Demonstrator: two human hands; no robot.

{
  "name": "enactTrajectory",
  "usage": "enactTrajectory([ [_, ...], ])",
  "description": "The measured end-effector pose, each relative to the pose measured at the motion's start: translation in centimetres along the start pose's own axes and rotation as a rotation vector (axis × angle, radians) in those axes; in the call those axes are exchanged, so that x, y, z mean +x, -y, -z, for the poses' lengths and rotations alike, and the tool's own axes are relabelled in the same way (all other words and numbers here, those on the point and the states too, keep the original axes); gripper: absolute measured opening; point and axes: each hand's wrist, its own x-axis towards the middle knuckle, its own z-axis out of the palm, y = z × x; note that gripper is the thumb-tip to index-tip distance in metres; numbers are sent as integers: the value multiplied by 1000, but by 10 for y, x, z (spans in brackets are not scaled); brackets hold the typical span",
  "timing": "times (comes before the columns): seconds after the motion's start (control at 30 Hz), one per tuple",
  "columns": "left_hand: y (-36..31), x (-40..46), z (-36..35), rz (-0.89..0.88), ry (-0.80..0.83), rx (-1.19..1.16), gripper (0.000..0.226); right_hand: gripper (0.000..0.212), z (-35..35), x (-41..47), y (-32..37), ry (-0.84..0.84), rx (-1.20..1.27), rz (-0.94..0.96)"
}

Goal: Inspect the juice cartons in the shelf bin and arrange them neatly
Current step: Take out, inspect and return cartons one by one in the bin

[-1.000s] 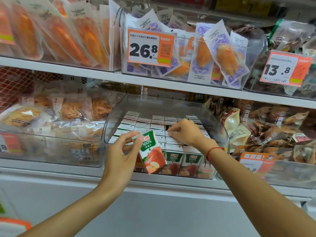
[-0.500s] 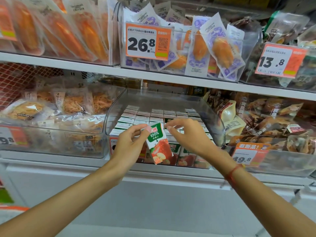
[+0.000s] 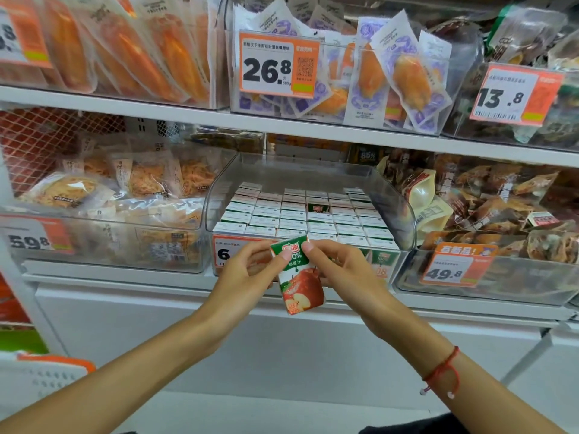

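A small apple juice carton, green on top with a red apple below, is held upright in front of the clear shelf bin. My left hand pinches its left side and top corner. My right hand pinches its right top corner, fingers behind the carton. Inside the bin, several rows of matching cartons stand packed with white tops up; one gap in the middle rows shows a lower green carton.
Clear bins of bagged snacks flank the juice bin, left and right. The upper shelf edge overhangs above, with orange price tags. A white shelf front lies below my hands.
My right hand left the cartons in the bin and came onto the held carton. Both hands drew the carton down and out in front of the bin.
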Motion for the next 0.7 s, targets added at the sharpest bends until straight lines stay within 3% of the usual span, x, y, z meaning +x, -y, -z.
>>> enactTrajectory([
  [0.07, 2, 0, 4, 26, 25, 8, 58, 16, -2, 1, -2, -23, 31, 15],
  [0.17, 4, 1, 9, 6, 27, 0, 47, 10, -2, 4, -1, -7, 63, -1],
  [0.33, 7, 5, 15, 52, -19, -107, 28, 33, -1, 5, -7, 231, 39, -123],
  [0.47, 14, 8, 20, 63, -91, -95, 25, 30, -13, 4, -11, 89, -55, -44],
  [0.6, 24, 10, 22, 98, -214, -103, 19, 37, -21, -1, -14, -137, -368, 109],
  [0.7, 24, 10, 21, 111, -176, -109, 29, 41, -20, -3, -14, -172, -472, 160],
])
